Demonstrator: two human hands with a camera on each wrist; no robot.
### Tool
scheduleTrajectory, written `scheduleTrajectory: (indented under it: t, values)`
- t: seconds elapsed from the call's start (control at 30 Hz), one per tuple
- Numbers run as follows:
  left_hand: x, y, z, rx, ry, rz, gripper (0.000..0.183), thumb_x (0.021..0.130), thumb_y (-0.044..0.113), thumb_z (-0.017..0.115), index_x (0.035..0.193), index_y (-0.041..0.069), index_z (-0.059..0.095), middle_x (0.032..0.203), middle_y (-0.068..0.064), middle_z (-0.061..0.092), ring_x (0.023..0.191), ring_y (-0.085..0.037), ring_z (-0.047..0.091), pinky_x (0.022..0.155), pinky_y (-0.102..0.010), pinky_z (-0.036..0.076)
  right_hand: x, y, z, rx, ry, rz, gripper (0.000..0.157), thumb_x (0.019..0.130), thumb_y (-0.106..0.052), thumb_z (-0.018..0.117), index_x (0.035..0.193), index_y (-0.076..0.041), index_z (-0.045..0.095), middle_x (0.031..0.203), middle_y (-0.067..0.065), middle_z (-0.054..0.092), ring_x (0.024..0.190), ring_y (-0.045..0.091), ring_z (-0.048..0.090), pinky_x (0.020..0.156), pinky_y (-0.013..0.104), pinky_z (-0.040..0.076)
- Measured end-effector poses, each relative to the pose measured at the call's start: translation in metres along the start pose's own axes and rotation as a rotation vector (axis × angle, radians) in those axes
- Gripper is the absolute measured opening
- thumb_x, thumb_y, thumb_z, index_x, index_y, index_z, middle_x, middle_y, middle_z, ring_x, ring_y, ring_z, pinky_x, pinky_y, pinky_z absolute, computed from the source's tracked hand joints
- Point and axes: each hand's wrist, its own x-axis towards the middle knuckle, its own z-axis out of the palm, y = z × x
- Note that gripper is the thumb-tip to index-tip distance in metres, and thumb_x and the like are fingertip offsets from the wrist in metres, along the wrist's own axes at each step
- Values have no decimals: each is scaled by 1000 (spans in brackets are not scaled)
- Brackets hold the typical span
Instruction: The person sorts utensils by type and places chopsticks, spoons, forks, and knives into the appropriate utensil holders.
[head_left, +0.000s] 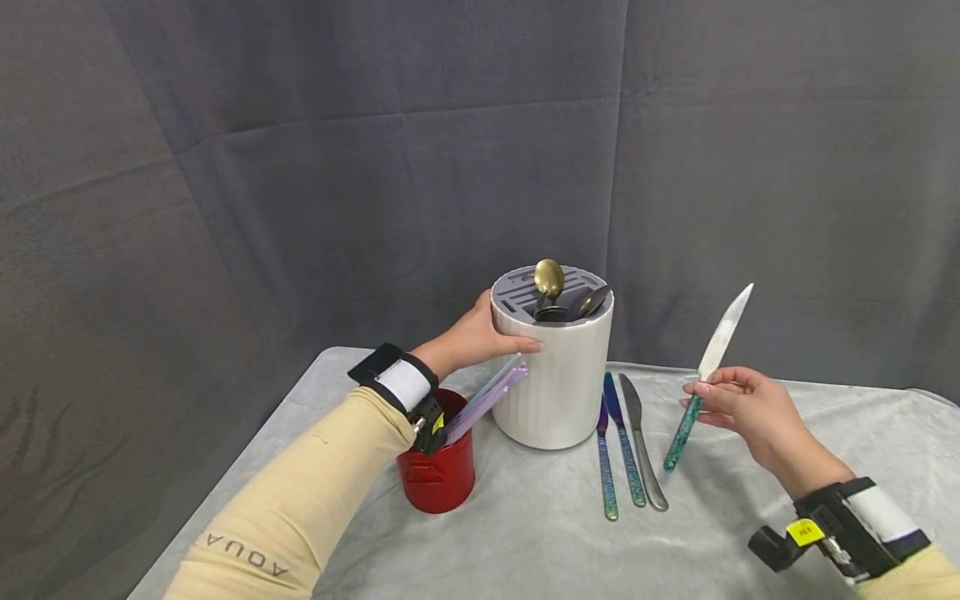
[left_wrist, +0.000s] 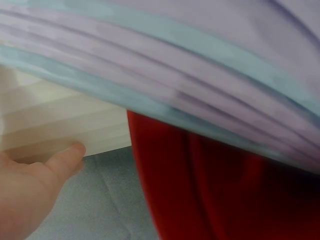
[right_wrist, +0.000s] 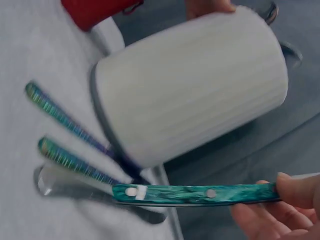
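Note:
My left hand (head_left: 483,335) holds the white ribbed utensil holder (head_left: 558,383) near its rim, thumb across the front and the other fingers partly hidden behind. Spoons (head_left: 550,279) stick up from the holder's grey slotted top. In my right hand (head_left: 750,408), a knife (head_left: 682,433) with a marbled green handle is pinched near where the handle meets the blade. Its blade points up, and the knife is off the table, to the right of the holder. The right wrist view shows the riveted green handle (right_wrist: 195,194) jutting out from the fingertips (right_wrist: 292,187).
Two knives with iridescent handles (head_left: 628,467) and a plain silver knife (head_left: 645,458) lie right of the holder. A red bucket (head_left: 437,479) with purple and pale blue straws (head_left: 487,400) stands beneath my left wrist. Grey cloth (head_left: 375,208) hangs behind the table (head_left: 525,542).

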Motion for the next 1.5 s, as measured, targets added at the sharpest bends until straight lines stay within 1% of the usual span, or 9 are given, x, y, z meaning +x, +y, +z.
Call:
scheduleTrajectory:
  t: [0.1, 0.27, 0.6, 0.8, 1.0, 1.13, 1.27, 1.4, 1.5]
  values:
    - [0, 0, 0, 9, -1, -7, 84, 72, 17, 76, 136, 10, 23, 127, -6, 41, 111, -18, 43, 96, -34, 39, -1, -14, 5, 88, 52, -64, 33, 84, -22, 66, 97, 1, 46, 91, 0, 67, 84, 14, 63, 68, 27, 53]
    - [1, 1, 1, 25, 1, -15, 85, 72, 17, 76, 136, 9, 22, 128, -7, 40, 112, -18, 42, 96, -35, 38, -8, -56, 21, 321, 104, -193, 31, 82, -12, 67, 94, 3, 43, 85, -1, 68, 82, 15, 64, 66, 24, 52]
    - [3, 1, -1, 32, -1, -1, 85, 71, 15, 77, 136, 8, 22, 128, -9, 40, 112, -19, 42, 97, -35, 37, -1, -114, 42, 708, 235, -510, 30, 76, 0, 68, 99, 6, 49, 95, 15, 66, 89, 25, 62, 72, 28, 51]
    - [5, 0, -1, 16, -4, 20, 82, 71, 14, 77, 135, 8, 26, 126, -8, 43, 110, -18, 43, 97, -34, 38, 8, -129, 58, 782, 294, -601, 34, 74, 0, 69, 101, 10, 51, 98, 20, 64, 92, 29, 61, 75, 32, 49]
    - [6, -3, 1, -13, -18, 69, 79, 71, 10, 76, 134, 7, 29, 123, -9, 47, 108, -19, 46, 95, -34, 40, 18, -125, 68, 771, 255, -583, 29, 77, 2, 65, 102, 12, 53, 95, 18, 65, 91, 28, 62, 76, 32, 48]
    - [5, -3, 1, 16, -3, 36, 82, 71, 13, 77, 135, 7, 26, 125, -9, 43, 110, -19, 44, 95, -35, 39, 26, -121, 77, 694, 206, -546, 23, 81, -1, 63, 101, 9, 57, 92, 13, 66, 89, 25, 62, 74, 27, 50]
    - [4, -3, 0, 31, 17, -8, 86, 71, 15, 77, 136, 8, 22, 128, -9, 40, 112, -19, 42, 96, -36, 37, 36, -118, 91, 511, 176, -468, 21, 84, -6, 61, 101, 6, 59, 90, 5, 67, 90, 19, 62, 74, 24, 50]
    - [3, -4, 2, 32, 15, -45, 89, 71, 17, 77, 137, 9, 18, 130, -9, 37, 113, -19, 41, 97, -37, 37, 46, -110, 103, 286, 218, -367, 25, 87, -8, 58, 108, 6, 58, 87, -5, 66, 91, 13, 60, 80, 23, 47]
    - [2, -6, 4, 45, 22, -64, 91, 71, 19, 77, 138, 9, 16, 132, -9, 35, 115, -19, 39, 98, -37, 36, 52, -105, 107, 172, 254, -321, 27, 89, -9, 57, 111, 6, 58, 89, -4, 66, 92, 11, 58, 82, 25, 45]
